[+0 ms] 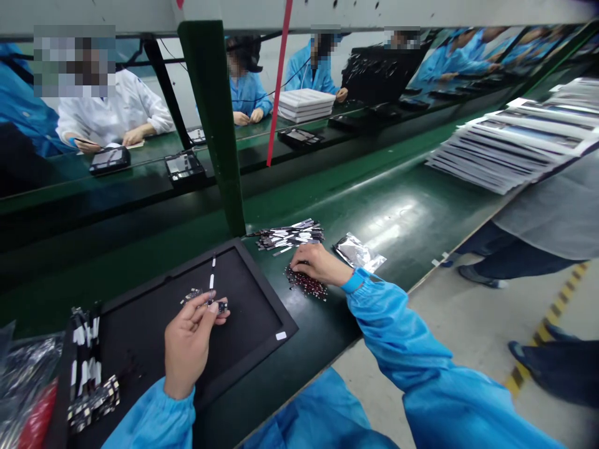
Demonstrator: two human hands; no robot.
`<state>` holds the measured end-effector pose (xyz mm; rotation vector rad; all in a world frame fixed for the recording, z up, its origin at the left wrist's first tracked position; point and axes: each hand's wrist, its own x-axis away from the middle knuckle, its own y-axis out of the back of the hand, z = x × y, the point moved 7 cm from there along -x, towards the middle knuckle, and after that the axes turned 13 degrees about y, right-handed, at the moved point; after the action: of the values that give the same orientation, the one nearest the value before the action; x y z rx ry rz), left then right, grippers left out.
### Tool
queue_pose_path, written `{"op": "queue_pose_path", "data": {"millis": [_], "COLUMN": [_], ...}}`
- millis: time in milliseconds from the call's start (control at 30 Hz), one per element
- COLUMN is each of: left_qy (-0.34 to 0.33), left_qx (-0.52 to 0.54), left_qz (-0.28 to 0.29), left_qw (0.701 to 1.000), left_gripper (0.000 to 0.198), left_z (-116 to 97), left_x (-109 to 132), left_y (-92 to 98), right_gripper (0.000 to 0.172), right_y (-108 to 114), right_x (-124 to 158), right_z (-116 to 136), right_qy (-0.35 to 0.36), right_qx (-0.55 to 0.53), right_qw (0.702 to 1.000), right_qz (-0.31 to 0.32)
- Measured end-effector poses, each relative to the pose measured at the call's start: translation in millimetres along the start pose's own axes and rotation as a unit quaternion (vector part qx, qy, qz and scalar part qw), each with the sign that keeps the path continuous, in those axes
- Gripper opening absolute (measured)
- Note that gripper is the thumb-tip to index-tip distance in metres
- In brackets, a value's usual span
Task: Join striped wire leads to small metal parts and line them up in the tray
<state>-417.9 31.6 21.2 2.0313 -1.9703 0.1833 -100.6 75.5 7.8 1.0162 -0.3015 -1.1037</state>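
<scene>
My left hand (189,343) is above the black tray (250,312), pinching a small dark circuit board (218,305) between fingers and thumb. Another small board (191,295) and several white strips (212,280) lie on the tray close by. My right hand (318,262) rests over a loose heap of tiny dark red parts (306,285) on the green conveyor belt (397,218), its fingers curled down. Whether those fingers grip any parts is hidden. Just beyond lies a pile of black-and-white strips (290,236), and a crumpled clear bag (356,252) sits to the right.
Black-and-white strip bundles (85,337) and stacked boards (93,402) stand at the lower left, beside a plastic bag (28,386). Flat stacked packs (505,143) lie along the belt at the right. A standing person (528,243) is on the floor beyond its edge. Seated co-workers (246,93) work across the line.
</scene>
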Motion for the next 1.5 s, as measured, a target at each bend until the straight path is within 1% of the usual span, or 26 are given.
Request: {"op": "queue_pose_path", "data": {"millis": [67,167,233,300,333,400,433,500,533,633,667,800,933,1033,1133,1200,1233,1300,1367,1400,1433,1500], "left_qy": [0.003,0.007,0.014,0.023,0.025,0.023,0.020,0.008,0.002,-0.006,-0.003,0.016,-0.008,-0.024,-0.034,-0.026,-0.016,0.003,0.015,0.019,0.022,0.025], "left_qx": [-0.001,0.008,0.020,0.029,0.030,0.032,0.035,0.052,0.059,0.025,0.005,-0.039,-0.067,-0.103,-0.128,-0.125,-0.118,-0.108,-0.103,-0.102,-0.101,-0.100], "left_qz": [0.010,0.028,0.047,0.066,0.075,0.086,0.088,0.085,0.079,0.095,0.100,0.098,0.085,0.076,0.081,0.088,0.092,0.099,0.113,0.120,0.124,0.129], "left_qw": [1.000,1.000,0.999,0.997,0.996,0.995,0.995,0.995,0.995,0.995,0.995,0.994,0.994,0.991,0.988,0.988,0.989,0.989,0.988,0.987,0.987,0.986], "left_gripper": [0.043,0.038,0.034,0.033,0.034,0.039,0.044,0.052,0.049,0.017,0.015,0.017,0.017,0.018,0.018,0.019,0.020,0.022,0.024,0.025,0.026,0.026], "left_z": [2,3,3,3,2,0,-1,-2,-2,1,2,4,1,-1,-4,-5,-5,-5,-4,-4,-4,-3], "left_x": [-1,-2,-3,-3,-2,1,3,7,9,10,11,14,17,16,15,13,12,9,7,7,8,8], "left_y": [-1.2,-2.2,-3.5,-6.1,-8.0,-12.6,-14.8,-18.1,-18.8,-24.4,-25.9,-27.1,-26.1,-25.4,-25.2,-23.8,-22.6,-20.3,-19.6,-19.8,-20.2,-21.1], "right_gripper": [0.010,0.010,0.010,0.009,0.009,0.010,0.010,0.012,0.013,0.017,0.018,0.020,0.019,0.017,0.015,0.015,0.017,0.027,0.030,0.028,0.026,0.024], "right_y": [10,25,29,24,17,-2,-11,-28,-35,-53,-58,-69,-75,-74,-70,-69,-70,-75,-78,-78,-77,-71], "right_x": [0,4,6,4,0,-8,-11,-15,-16,-19,-19,-16,-14,-17,-20,-22,-23,-26,-29,-30,-31,-33], "right_z": [3,16,33,57,71,97,107,119,122,120,118,114,116,121,127,129,128,127,123,121,120,119], "right_qy": [0.006,-0.013,-0.031,-0.033,-0.024,-0.012,-0.010,-0.019,-0.025,-0.038,-0.041,-0.047,-0.049,-0.034,-0.017,-0.014,-0.013,-0.010,-0.012,-0.015,-0.016,-0.008], "right_qx": [-0.017,-0.029,-0.058,-0.123,-0.161,-0.220,-0.239,-0.264,-0.275,-0.303,-0.310,-0.325,-0.329,-0.321,-0.320,-0.365,-0.405,-0.498,-0.557,-0.567,-0.565,-0.547], "right_qw": [0.999,0.991,0.981,0.968,0.963,0.957,0.955,0.952,0.950,0.944,0.942,0.939,0.939,0.943,0.942,0.925,0.907,0.861,0.823,0.814,0.813,0.820], "right_qz": [-0.048,-0.129,-0.182,-0.217,-0.214,-0.188,-0.174,-0.156,-0.147,-0.127,-0.122,-0.107,-0.088,-0.082,-0.093,-0.107,-0.111,-0.107,-0.112,-0.123,-0.137,-0.169]}}
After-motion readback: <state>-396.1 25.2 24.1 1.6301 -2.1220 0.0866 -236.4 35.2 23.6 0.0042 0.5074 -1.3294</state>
